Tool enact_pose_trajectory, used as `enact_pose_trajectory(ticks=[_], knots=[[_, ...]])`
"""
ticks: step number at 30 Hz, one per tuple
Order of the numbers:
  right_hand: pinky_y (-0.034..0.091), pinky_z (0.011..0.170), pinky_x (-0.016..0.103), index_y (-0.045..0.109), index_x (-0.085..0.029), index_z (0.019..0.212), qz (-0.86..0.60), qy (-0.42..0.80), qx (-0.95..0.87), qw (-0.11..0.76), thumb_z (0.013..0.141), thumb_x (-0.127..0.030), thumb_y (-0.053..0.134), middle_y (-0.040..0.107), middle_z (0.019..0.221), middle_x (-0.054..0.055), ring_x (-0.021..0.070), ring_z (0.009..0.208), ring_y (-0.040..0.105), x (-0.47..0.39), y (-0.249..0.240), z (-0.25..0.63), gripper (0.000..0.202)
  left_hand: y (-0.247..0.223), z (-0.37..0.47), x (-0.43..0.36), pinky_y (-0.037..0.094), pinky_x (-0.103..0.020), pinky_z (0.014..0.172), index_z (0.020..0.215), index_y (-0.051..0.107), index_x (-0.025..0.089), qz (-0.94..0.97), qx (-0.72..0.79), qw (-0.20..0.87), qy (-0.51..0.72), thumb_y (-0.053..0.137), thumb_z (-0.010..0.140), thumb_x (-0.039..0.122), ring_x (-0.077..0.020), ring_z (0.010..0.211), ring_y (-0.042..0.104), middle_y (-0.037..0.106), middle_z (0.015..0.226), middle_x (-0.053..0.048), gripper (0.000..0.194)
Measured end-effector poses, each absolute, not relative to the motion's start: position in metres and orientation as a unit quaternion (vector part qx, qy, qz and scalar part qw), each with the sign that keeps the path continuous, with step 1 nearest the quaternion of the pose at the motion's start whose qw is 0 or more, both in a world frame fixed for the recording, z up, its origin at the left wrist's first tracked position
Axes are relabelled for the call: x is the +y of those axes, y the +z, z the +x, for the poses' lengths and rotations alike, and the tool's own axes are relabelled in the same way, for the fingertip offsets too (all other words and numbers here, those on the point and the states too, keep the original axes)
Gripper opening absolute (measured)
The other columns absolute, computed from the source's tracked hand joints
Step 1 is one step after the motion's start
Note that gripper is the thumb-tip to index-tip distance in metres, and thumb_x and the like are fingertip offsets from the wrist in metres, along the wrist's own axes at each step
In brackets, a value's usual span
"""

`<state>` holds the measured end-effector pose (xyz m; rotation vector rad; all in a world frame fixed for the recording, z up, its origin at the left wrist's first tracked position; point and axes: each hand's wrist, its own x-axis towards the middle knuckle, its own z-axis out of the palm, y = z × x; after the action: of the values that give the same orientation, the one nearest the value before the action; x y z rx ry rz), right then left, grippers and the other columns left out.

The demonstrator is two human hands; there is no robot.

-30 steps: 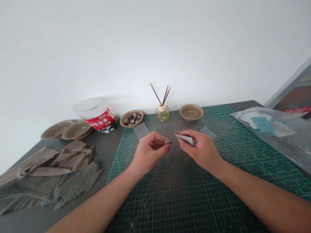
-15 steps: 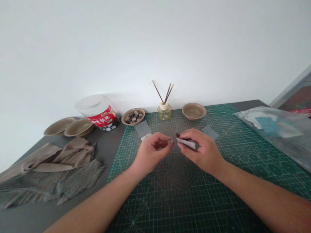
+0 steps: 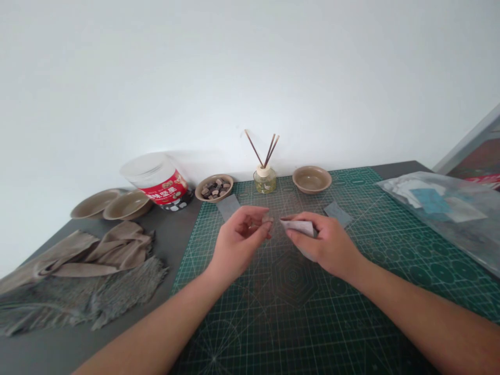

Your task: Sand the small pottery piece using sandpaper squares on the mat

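Between the thumb and fingers of my left hand (image 3: 240,237) is a small pale brownish stone-like piece (image 3: 267,220). My right hand (image 3: 326,239) pinches a folded grey sheet that looks like sandpaper (image 3: 300,226), its folded end pointing at the left hand. A narrow gap separates the piece from the sheet. Beyond the left hand, a tan bowl (image 3: 198,194) holds several similar brown and dark pieces (image 3: 215,188). One flat grey sheet (image 3: 228,207) lies partly behind the left hand, and another grey sheet (image 3: 338,214) lies beyond the right hand.
A green cutting mat (image 3: 297,323) lies under both hands. By the wall stand a reed diffuser (image 3: 264,180), a tan bowl (image 3: 312,179) and a tilted plastic jar (image 3: 160,182). Two bowls (image 3: 127,205) and a fringed cloth (image 3: 97,260) are left, a clear plastic bag (image 3: 441,208) right.
My left hand has drawn slightly left with the small piece, widening the gap between the hands. The folded sheet has turned in my right hand and shows more of its light face.
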<state>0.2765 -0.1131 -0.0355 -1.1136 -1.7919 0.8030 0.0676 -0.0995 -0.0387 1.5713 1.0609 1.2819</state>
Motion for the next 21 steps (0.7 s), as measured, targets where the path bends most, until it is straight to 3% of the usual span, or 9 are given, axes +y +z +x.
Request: enact_pose_trajectory(ticks=[2,4,9,13,15,18,21], knots=[[0.053,0.059,0.028,0.072,-0.021,0.099,-0.437,0.441,-0.69,0.373,0.091,-0.033,0.067,0.073,0.081,0.001,0.0177,0.068,0.068,-0.112,-0.04,0.275,0.016,-0.04,0.066,-0.097,0.056,-0.026,0.068,0.108,0.069,0.019,0.61,0.418,0.422,0.525,0.072,0.087,0.025,-0.0137,0.07,0.069,0.069,0.079,0.0,0.022],[0.051,0.056,0.027,0.069,-0.02,0.106,-0.426,0.487,-0.685,0.335,0.088,-0.037,0.071,0.073,0.082,0.001,0.0181,0.068,0.068,-0.11,-0.047,0.274,0.025,-0.043,0.065,-0.095,0.057,-0.028,0.073,0.107,0.069,0.019,0.594,0.402,0.442,0.539,0.071,0.088,0.025,-0.0151,0.074,0.07,0.071,0.082,-0.002,0.021],[0.054,0.084,0.041,0.06,-0.022,0.129,-0.496,0.271,-0.751,0.341,0.077,-0.026,0.081,0.071,0.112,0.008,0.0251,0.097,0.068,-0.102,-0.057,0.276,0.056,-0.045,0.063,-0.095,0.058,-0.03,0.077,0.099,0.069,0.018,0.575,0.399,0.452,0.552,0.079,0.081,0.025,-0.0176,0.082,0.072,0.074,0.089,-0.005,0.022],[0.043,0.105,0.052,0.066,-0.023,0.12,-0.478,0.18,-0.779,0.364,0.077,-0.023,0.081,0.065,0.123,0.01,0.031,0.12,0.056,-0.101,-0.051,0.28,0.046,-0.039,0.064,-0.099,0.057,-0.022,0.067,0.088,0.069,0.017,0.599,0.409,0.432,0.537,0.085,0.074,0.02,-0.0129,0.073,0.069,0.075,0.083,-0.002,0.022],[0.048,0.1,0.048,0.067,-0.023,0.118,-0.448,0.26,-0.763,0.386,0.082,-0.027,0.077,0.068,0.116,0.008,0.0277,0.112,0.061,-0.103,-0.046,0.28,0.037,-0.036,0.066,-0.101,0.057,-0.021,0.066,0.084,0.068,0.016,0.608,0.398,0.432,0.535,0.087,0.07,0.016,-0.0118,0.071,0.069,0.075,0.079,-0.001,0.024],[0.055,0.085,0.037,0.066,-0.023,0.118,-0.365,0.489,-0.677,0.413,0.091,-0.031,0.069,0.073,0.106,0.006,0.0208,0.094,0.068,-0.108,-0.04,0.276,0.029,-0.034,0.069,-0.105,0.06,-0.021,0.071,0.084,0.07,0.016,0.615,0.368,0.454,0.529,0.087,0.069,0.011,-0.0127,0.075,0.072,0.076,0.08,-0.001,0.023],[0.056,0.078,0.031,0.069,-0.02,0.109,-0.303,0.63,-0.574,0.427,0.089,-0.03,0.073,0.075,0.093,0.004,0.017,0.084,0.07,-0.112,-0.037,0.271,0.022,-0.034,0.07,-0.106,0.063,-0.024,0.071,0.085,0.072,0.016,0.601,0.331,0.519,0.509,0.084,0.072,0.008,-0.0148,0.074,0.075,0.078,0.084,-0.002,0.02]])
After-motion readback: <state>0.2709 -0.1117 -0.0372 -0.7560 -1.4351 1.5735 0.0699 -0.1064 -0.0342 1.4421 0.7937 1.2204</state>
